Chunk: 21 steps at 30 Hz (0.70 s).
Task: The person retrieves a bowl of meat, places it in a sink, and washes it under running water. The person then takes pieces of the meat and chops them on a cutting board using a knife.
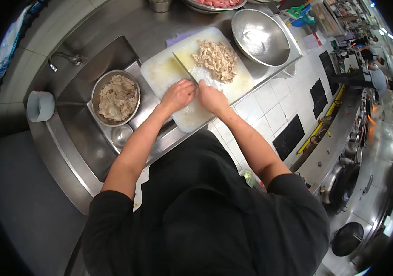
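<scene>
A white cutting board [153,69] lies at a slant on the steel counter. My right hand [212,97] is closed around the handle of a kitchen knife [183,65], whose blade points away from me over the board. Close beside the blade, my left hand [179,95] presses down on the board with its fingers curled. Whatever lies under those fingers is hidden. A heap of pale chopped meat [216,61] sits on the far right part of the board.
Left of the board, a steel bowl [96,106] of pale meat stands at the sink [74,138], with a small bowl [122,135] beside it. A large steel bowl [261,37] stands at right. Pink meat [219,2] fills a far bowl. Another person [378,80] works near the stoves.
</scene>
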Each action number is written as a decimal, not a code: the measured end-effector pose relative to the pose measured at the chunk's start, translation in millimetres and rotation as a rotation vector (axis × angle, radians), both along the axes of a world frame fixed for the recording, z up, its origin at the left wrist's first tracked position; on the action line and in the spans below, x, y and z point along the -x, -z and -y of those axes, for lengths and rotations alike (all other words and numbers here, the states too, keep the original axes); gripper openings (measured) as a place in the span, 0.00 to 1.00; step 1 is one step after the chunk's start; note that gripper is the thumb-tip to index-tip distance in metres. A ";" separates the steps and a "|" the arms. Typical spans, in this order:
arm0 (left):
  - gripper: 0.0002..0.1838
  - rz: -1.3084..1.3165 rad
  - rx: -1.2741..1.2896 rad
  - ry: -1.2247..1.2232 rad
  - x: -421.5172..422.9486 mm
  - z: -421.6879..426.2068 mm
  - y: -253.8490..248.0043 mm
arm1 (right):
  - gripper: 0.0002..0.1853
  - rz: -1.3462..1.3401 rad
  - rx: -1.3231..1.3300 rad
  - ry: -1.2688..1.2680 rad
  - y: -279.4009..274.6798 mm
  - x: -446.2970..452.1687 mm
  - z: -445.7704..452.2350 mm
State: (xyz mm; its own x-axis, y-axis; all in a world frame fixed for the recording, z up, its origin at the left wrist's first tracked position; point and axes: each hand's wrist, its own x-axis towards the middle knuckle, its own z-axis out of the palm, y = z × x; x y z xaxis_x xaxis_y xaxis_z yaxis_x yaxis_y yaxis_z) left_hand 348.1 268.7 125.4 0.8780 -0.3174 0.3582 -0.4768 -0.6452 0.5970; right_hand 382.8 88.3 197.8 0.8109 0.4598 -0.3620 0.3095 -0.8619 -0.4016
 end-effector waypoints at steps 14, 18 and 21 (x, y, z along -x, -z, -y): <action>0.11 -0.084 -0.042 -0.071 7.9 4.3 -13.1 | 0.12 -0.067 -0.028 -0.111 1.5 19.7 24.0; 0.09 0.021 -0.050 -0.157 9.1 13.8 -31.4 | 0.11 0.053 -0.126 -0.185 -3.0 -11.1 18.5; 0.09 0.066 -0.084 -0.230 14.7 15.7 -31.7 | 0.09 0.004 -0.135 -0.173 -37.3 -1.4 40.4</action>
State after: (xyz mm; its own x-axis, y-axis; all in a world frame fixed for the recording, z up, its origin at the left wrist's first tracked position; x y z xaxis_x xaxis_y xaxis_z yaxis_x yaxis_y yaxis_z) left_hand 333.3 253.0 157.0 0.9060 -0.1433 0.3982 -0.3483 -0.7869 0.5093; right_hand 384.2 47.9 235.1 0.7172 0.6363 -0.2842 0.4501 -0.7343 -0.5081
